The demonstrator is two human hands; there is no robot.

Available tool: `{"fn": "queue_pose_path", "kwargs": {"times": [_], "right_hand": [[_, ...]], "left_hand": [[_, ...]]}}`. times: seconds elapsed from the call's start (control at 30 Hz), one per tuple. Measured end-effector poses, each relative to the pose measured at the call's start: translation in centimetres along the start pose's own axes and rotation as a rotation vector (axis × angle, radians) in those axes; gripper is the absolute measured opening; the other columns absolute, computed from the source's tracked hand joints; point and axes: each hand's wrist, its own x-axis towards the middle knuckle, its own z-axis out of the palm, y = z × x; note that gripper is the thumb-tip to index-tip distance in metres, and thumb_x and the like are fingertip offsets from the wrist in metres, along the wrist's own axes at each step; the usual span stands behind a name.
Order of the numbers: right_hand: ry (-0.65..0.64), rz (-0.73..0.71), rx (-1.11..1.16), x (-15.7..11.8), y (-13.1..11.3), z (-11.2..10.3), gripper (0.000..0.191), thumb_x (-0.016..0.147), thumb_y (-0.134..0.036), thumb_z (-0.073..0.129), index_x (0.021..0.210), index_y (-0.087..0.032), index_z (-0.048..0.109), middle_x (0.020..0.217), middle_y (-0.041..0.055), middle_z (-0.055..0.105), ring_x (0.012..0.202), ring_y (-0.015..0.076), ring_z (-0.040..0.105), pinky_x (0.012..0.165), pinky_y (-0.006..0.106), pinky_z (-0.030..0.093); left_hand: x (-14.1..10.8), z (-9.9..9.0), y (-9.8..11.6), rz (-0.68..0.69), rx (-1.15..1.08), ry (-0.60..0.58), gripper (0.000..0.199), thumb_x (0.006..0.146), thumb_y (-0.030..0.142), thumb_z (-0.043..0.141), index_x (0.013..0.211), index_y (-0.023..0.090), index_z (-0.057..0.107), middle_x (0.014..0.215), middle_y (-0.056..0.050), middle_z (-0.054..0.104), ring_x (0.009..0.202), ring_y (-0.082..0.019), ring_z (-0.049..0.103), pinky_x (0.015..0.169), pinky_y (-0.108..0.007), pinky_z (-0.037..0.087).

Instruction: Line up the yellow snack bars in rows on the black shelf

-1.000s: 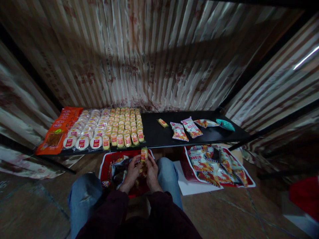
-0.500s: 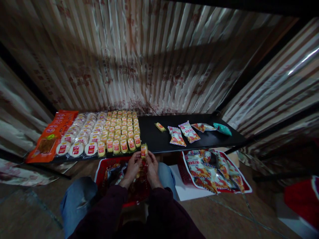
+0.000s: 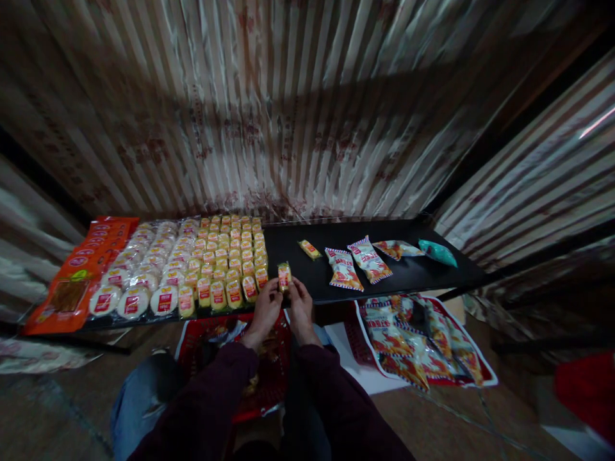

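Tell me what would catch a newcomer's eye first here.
Probably the bright orange packet at the left end of the black shelf, beside tight rows of round white packets and small yellow packets. Next, the left hand and right hand, holding one wrapped yellow bar at the shelf's front edge. Below right, a red basket holds many snack bags.

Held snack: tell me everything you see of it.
The snack is a small yellow oblong in clear plastic-looking wrap, a reddish label facing the camera. The left hand and right hand pinch its lower end near the front of the black shelf, right of similar packs. Tilt and shelf contact are unclear.
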Motion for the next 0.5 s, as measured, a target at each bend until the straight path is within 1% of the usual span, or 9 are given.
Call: {"fn": "queue_pose_path", "kwargs": {"times": [0.17,0.27,0.37,0.5], "right_hand": [[-0.005,-0.007,-0.068,2.1,-0.1,0.5,0.046,0.066,-0.045,0.069,0.101,-0.016,0.071,0.1,0.0085,0.073,0.088,0.0201,0.064,0.081,0.033,0.051],[-0.022,-0.018,-0.103,3.1,-0.1,0.7,0.044,0.068,-0.044,0.067,0.102,-0.016,0.071,0.099,0.0079,0.073,0.088,0.0199,0.065,0.081,0.032,0.051],[-0.067,-0.028,-0.124,3.9,0.0,0.9,0.043,0.069,-0.043,0.065,0.102,-0.016,0.071,0.1,0.0077,0.072,0.088,0.0195,0.065,0.08,0.032,0.052],[-0.108,-0.052,-0.134,5.2,0.1,1.2,0.042,0.07,-0.042,0.065,0.103,-0.016,0.07,0.1,0.0078,0.072,0.09,0.0198,0.065,0.082,0.033,0.052]], "left_hand": [[1.2,0.9,1.1,0.035,0.099,0.015,0.038,0.077,0.002,0.049,0.109,0.016,0.063,0.112,-0.01,0.068,0.1,-0.017,0.064,0.097,-0.035,0.048],[1.9,1.3,1.5,0.046,0.169,0.006,0.043,0.077,0.001,0.047,0.115,0.014,0.06,0.117,-0.012,0.066,0.106,-0.018,0.063,0.1,-0.035,0.046],[2.5,1.6,2.0,0.048,0.31,0.021,0.043,0.078,0.004,0.046,0.118,0.012,0.059,0.12,-0.013,0.064,0.112,-0.02,0.06,0.104,-0.036,0.043],[3.5,2.1,2.6,0.051,0.441,0.038,0.043,0.079,0.005,0.047,0.118,0.014,0.061,0.121,-0.012,0.063,0.12,-0.021,0.055,0.108,-0.036,0.039]]}}
